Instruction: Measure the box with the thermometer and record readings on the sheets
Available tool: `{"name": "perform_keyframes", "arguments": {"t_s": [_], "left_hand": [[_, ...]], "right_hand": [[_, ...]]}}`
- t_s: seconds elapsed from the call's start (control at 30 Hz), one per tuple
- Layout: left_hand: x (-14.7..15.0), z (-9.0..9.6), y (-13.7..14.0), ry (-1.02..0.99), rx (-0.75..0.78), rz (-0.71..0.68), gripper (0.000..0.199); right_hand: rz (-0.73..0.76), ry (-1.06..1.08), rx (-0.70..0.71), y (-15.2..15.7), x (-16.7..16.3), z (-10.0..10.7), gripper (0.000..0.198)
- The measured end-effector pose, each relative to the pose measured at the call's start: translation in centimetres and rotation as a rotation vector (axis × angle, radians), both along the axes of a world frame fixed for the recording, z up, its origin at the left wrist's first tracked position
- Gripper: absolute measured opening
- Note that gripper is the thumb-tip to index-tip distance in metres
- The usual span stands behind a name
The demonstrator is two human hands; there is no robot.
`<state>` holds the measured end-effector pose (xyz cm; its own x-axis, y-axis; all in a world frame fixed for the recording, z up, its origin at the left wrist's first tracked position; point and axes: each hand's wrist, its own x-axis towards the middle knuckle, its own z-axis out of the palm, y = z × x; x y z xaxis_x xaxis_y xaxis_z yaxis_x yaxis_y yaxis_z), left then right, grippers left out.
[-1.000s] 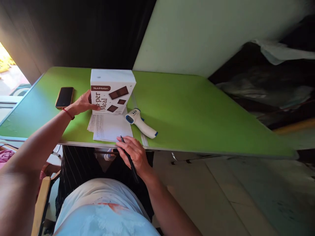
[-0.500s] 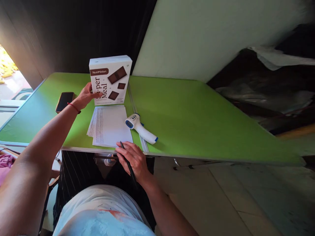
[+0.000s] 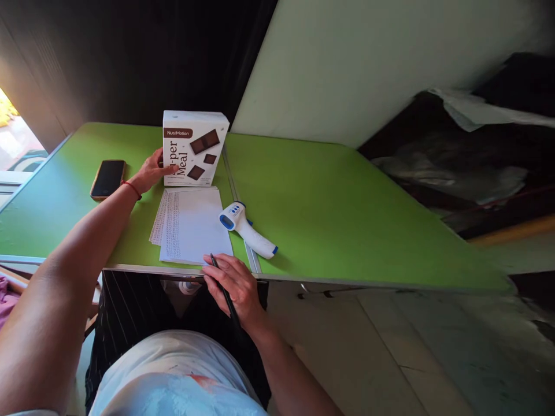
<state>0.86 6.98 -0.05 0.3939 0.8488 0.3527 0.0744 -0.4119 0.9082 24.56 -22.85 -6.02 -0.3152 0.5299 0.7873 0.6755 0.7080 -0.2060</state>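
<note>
My left hand (image 3: pixel 152 170) grips the lower left side of a white box (image 3: pixel 195 151) printed "NutriMotion" with brown bar pictures. The box stands upright on the table, its thumb-side front partly covered by my hand. Just in front of it lie sheets of paper (image 3: pixel 197 222), slightly fanned, with handwriting-like marks down the left part. At the table's front edge, my right hand (image 3: pixel 234 289) is closed around a black pen (image 3: pixel 226 296), fingers by the lower right corner of the sheets. A white and blue infrared thermometer (image 3: pixel 249 231) lies right of the paper.
A smartphone (image 3: pixel 108 179) in an orange-edged case lies left of the box. The green table (image 3: pixel 338 214) has a metal seam behind the thermometer. A dark panel (image 3: pixel 130 58) and a pale wall rise behind. Dark covered items with plastic (image 3: pixel 455 156) stand at the right.
The box has tilted and sits slightly lower in view, with my left hand still on it. The view has shifted a little. My right hand keeps the pen in nearly the same place.
</note>
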Motion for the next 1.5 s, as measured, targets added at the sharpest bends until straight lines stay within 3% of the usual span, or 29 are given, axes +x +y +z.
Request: {"name": "perform_keyframes", "arguments": {"t_s": [0.07, 0.2, 0.47, 0.63, 0.9, 1.2, 1.5], "left_hand": [[-0.3, -0.3, -0.6, 0.13, 0.002, 0.091, 0.069], [-1.5, -0.8, -3.0, 0.524, 0.024, 0.432, 0.068], [-1.5, -0.8, -8.7, 0.911, 0.108, 0.411, 0.045], [-1.1, -0.1, -10.1, 0.962, 0.09, 0.423, 0.039], [-1.0, 0.8, -11.9, 1.008, 0.098, 0.344, 0.037], [-1.1, 0.5, -13.2, 1.031, 0.134, 0.251, 0.044], [-0.6, 0.8, -13.3, 0.998, 0.059, 0.244, 0.034]], "right_hand": [[0.013, -0.005, -0.011, -0.1, 0.1, 0.1, 0.026], [0.027, -0.024, -0.058, -0.6, 0.2, 0.6, 0.031], [0.017, -0.01, -0.093, -0.3, 0.3, 1.8, 0.029], [0.006, -0.032, -0.121, 0.5, 0.5, 2.2, 0.023], [0.117, -0.073, -0.294, 0.9, 1.4, 3.5, 0.026], [0.152, -0.035, -0.371, 0.3, 2.0, 3.7, 0.022], [0.208, -0.013, -0.4, 0.0, 3.1, 4.7, 0.025]]}}
